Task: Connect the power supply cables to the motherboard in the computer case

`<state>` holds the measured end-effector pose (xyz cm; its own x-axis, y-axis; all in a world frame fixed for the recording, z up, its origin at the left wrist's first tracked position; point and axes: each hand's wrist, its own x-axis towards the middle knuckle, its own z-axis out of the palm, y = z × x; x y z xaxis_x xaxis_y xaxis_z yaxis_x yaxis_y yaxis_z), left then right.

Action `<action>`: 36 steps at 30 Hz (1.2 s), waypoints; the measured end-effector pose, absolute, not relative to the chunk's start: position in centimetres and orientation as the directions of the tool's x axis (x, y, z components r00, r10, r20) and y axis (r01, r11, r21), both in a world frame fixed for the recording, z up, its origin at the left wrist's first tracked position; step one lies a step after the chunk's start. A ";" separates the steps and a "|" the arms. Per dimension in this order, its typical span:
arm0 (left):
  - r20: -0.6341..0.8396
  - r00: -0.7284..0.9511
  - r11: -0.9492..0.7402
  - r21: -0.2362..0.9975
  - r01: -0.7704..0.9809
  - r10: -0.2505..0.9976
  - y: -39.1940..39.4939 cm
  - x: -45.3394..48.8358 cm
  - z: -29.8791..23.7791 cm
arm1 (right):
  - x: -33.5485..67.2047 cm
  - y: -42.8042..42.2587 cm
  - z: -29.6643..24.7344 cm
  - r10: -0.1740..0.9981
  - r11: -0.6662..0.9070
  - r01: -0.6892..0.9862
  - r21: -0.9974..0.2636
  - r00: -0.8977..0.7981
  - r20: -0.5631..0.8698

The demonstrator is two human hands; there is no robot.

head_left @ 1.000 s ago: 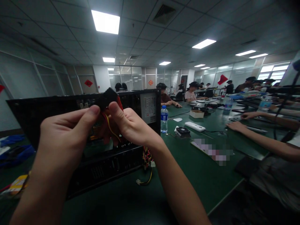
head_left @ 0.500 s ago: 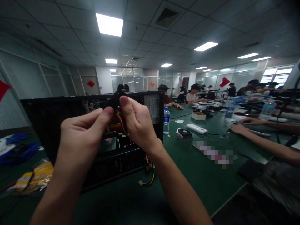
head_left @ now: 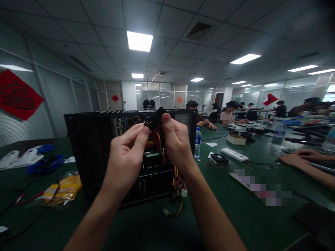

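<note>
One black connector (head_left: 154, 118) with coloured wires (head_left: 158, 138) beneath, before the open computer case (head_left: 89, 150) on the tabletop (head_left: 214, 202), pinched by the fingers (head_left: 144, 131) of left hand (head_left: 127, 150) and right hand (head_left: 179, 143); step, apparently, handling the connector; next move likely calling for steady grip and slack wires.

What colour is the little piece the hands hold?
The little piece is black, in the head view.

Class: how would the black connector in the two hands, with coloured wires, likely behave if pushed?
The black connector is probably stiff: its edges look straight between the left hand and right hand. Its coloured wires are likely floppy, since they curve down beneath it. Small beside the hands, it is probably light.
</note>
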<state>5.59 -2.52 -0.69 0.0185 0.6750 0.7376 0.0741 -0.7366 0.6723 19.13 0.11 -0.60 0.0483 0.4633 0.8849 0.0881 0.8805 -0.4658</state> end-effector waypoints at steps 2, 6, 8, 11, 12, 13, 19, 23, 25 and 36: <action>0.743 0.008 -0.741 0.666 0.080 0.669 -2.4 5.6 -0.7 | 19.1 0.0 -0.6 0.472 0.876 0.088 -0.474 0.041 0.880; 0.751 0.016 -0.750 0.657 0.075 0.660 -2.1 5.5 -0.5 | 18.9 0.0 -0.6 0.472 0.880 0.055 -0.472 0.013 0.881; 0.744 0.042 -0.745 0.666 0.040 0.667 -1.9 5.3 -0.4 | 18.9 0.1 -0.6 0.468 0.884 0.018 -0.468 -0.020 0.884; 0.714 0.094 -0.711 0.700 -0.065 0.694 -1.3 4.9 -0.4 | 18.8 0.2 -0.7 0.486 0.871 -0.034 -0.490 -0.090 0.869; 0.705 0.101 -0.696 0.710 -0.108 0.702 -1.1 4.7 -0.4 | 18.8 0.3 -0.8 0.493 0.865 -0.043 -0.500 -0.108 0.863; 0.699 0.098 -0.685 0.714 -0.146 0.708 -0.8 4.6 -0.4 | 18.8 0.4 -0.8 0.499 0.861 -0.047 -0.507 -0.119 0.858; 0.662 0.024 -0.659 0.749 -0.070 0.749 -0.2 3.3 -0.3 | 18.3 1.0 -1.0 0.480 0.876 -0.005 -0.482 -0.090 0.873; 0.678 0.017 -0.678 0.735 0.016 0.735 -0.4 2.6 0.2 | 17.8 1.2 -1.1 0.456 0.887 -0.023 -0.461 -0.115 0.883; 0.688 0.002 -0.687 0.725 0.050 0.726 -0.6 2.5 0.3 | 17.6 1.3 -1.1 0.444 0.894 -0.007 -0.448 -0.118 0.888; 0.729 0.001 -0.724 0.679 0.117 0.684 -0.9 2.5 0.3 | 17.2 1.8 -1.5 0.388 0.919 -0.022 -0.394 -0.127 0.913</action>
